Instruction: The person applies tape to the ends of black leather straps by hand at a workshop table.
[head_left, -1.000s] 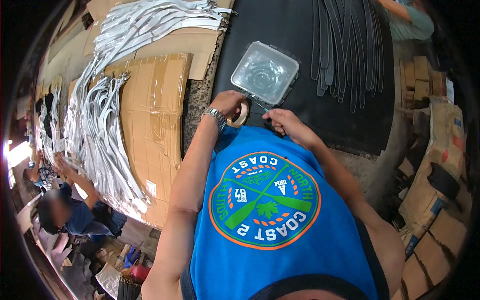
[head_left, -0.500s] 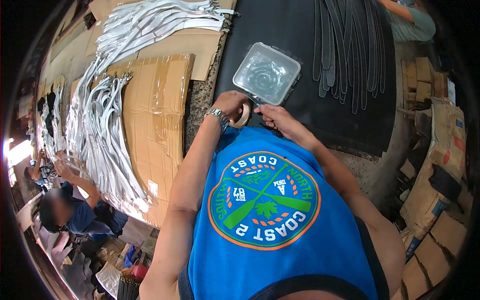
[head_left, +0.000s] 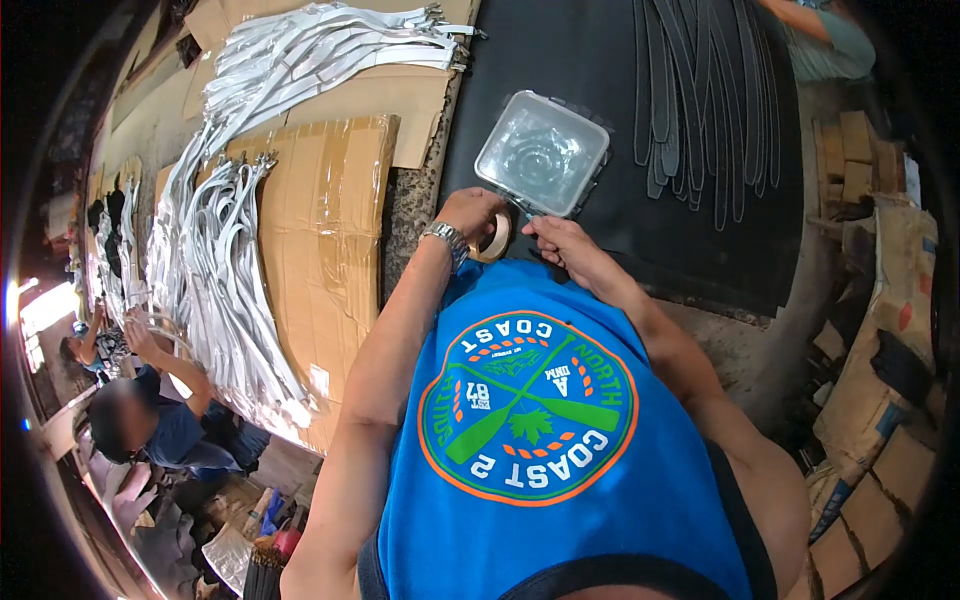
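My left hand (head_left: 472, 213), with a metal watch on its wrist, is closed with the fingertips pinched together. My right hand (head_left: 560, 242) is closed too, thumb and fingers meeting just to the right of it. A small, thin dark piece (head_left: 527, 211) shows between the two hands; what it is I cannot tell. Right under my left fingers is a roll of pale tape (head_left: 494, 243), close to my blue shirt. Just beyond both hands sits a clear square plastic box (head_left: 543, 152) on the black work surface (head_left: 600, 262).
Dark stitched straps (head_left: 700, 110) lie at the far right of the black surface. Bundles of white straps (head_left: 225, 240) cover cardboard (head_left: 335, 220) on the left. A co-worker (head_left: 165, 420) reaches toward them; another person's arm (head_left: 825, 35) shows at top right. Cardboard boxes (head_left: 905, 260) stand at right.
The whole view has shifted slightly down and to the right. My hands remain close together in front of the box, with nearly the same grip.
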